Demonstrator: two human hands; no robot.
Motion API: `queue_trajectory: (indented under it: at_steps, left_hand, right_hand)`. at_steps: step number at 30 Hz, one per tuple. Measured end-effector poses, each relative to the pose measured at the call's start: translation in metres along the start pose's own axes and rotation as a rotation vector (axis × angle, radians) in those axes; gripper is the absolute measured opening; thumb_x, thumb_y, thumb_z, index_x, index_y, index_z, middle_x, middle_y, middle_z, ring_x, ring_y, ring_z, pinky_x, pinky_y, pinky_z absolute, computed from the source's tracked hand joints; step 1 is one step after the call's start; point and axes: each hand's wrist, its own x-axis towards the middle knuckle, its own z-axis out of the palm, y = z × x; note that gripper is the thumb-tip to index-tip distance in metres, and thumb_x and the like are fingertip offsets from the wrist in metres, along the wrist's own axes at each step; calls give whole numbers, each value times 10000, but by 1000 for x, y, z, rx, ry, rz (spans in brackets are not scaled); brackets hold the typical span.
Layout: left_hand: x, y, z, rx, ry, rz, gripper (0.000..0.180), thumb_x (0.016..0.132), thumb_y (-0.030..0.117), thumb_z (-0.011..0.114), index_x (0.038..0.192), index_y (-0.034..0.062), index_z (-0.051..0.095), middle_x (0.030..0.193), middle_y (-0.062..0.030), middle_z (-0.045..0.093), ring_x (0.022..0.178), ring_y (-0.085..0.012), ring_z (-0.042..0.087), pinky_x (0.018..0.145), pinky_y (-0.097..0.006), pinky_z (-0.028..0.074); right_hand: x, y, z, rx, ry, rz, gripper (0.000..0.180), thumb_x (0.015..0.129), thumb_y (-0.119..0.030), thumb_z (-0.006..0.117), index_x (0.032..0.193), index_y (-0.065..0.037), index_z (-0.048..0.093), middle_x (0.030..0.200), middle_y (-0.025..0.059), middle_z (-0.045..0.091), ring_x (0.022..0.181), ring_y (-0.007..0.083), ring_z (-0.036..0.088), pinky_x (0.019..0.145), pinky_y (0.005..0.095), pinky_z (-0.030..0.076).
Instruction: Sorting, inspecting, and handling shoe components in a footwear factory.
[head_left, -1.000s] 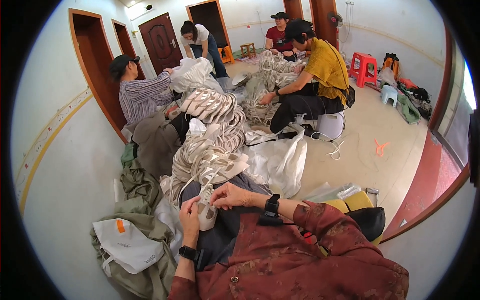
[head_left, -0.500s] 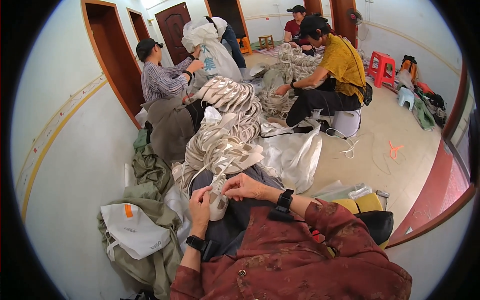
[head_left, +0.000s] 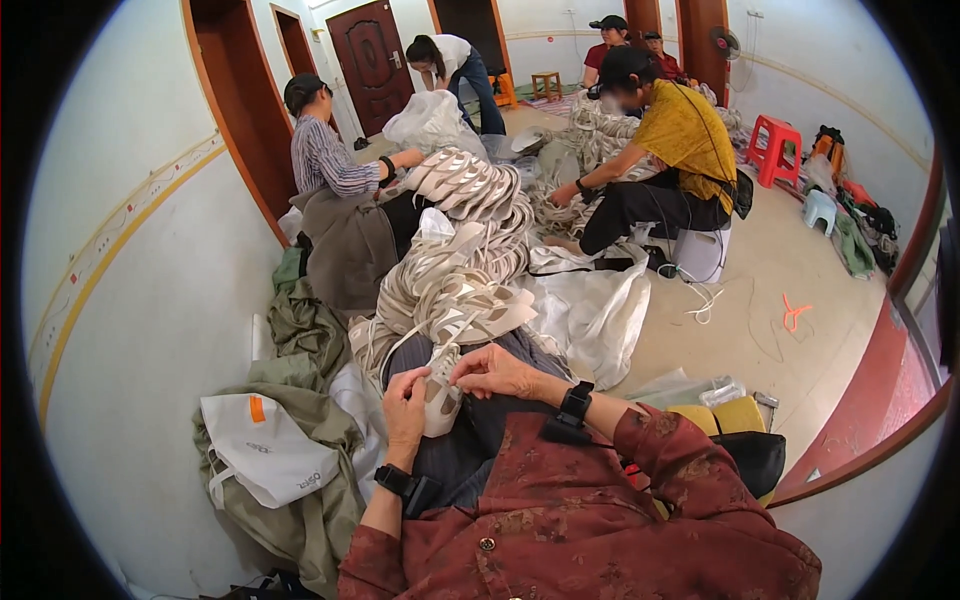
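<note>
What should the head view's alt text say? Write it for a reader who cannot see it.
A person's left hand and right hand hold a pale shoe upper on their lap, before a long pile of shoe uppers. Four other people sit or bend over similar piles farther back.

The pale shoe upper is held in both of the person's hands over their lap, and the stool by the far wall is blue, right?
Not quite: the head view shows the stool is red. The left hand and right hand do hold the pale shoe upper over the lap.

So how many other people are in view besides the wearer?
5: striped-shirt person by the left doorway, white-shirt person bending at the back, yellow-shirt person seated right, two capped people behind; more may be hidden.
</note>
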Motion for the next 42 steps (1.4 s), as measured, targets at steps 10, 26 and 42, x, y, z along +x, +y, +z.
queue_trajectory:
  at_steps: [10,26,42]
  left_hand:
    - [0,-2,0,18,4,3,189,901,104,579,1006,20,712,894,-52,647,756,-118,579,678,-246,445]
    - [-1,0,1,-2,5,-8,186,899,92,567,998,24,710,909,-52,649,773,-117,583,685,-246,448]
    - [0,-5,0,31,10,-2,193,886,98,575,997,22,713,909,-66,656,769,-128,599,679,-253,459]
  right_hand:
    - [1,2,1,11,14,-1,129,863,-91,636,958,-24,692,738,5,616,562,53,534,503,196,441]
    - [-1,0,0,-16,9,-9,160,885,-116,629,1001,-30,699,742,-4,620,593,42,543,529,188,446]
    - [0,0,0,-6,4,10,165,890,-106,617,1012,-28,698,756,-15,620,621,37,550,538,186,452]
